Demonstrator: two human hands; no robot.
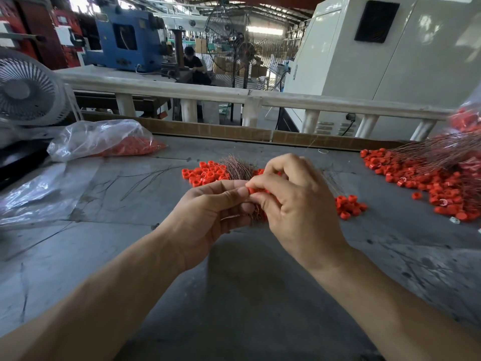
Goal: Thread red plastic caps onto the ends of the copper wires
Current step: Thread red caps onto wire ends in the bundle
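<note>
Head view: both hands meet above the middle of the grey bench (247, 282), raised clear of it, presumably so the fine work sits close under the eyes. The left hand (208, 217) is curled round a bundle of copper wires (238, 166) whose far ends fan out beyond the knuckles; a bundle kept in the fist would let one end at a time be offered up. The right hand (294, 204) pinches a red cap (252, 190) between thumb and forefinger, right against the left thumb tip. Whether a wire end has entered the cap cannot be told; the fingers hide the joint.

Loose caps (204, 174) lie in a heap just beyond the hands, and a smaller heap (348, 203) sits just to the right of the right hand. Both are within short reach, which suits repeated picking.

Capped wires (432, 157) appear to lie in a larger pile (442, 188) at the right edge of the bench, well apart from the loose stock. This looks like the finished side, kept separate to avoid mixing.

A clear bag of caps (104, 142) rests at the far left, near a white fan (28, 89); it reads as reserve supply. Stray wire strands (145, 178) lie on the bench between that bag and the near heap.

Judgement: threading is under way, with much loose stock remaining.
</note>
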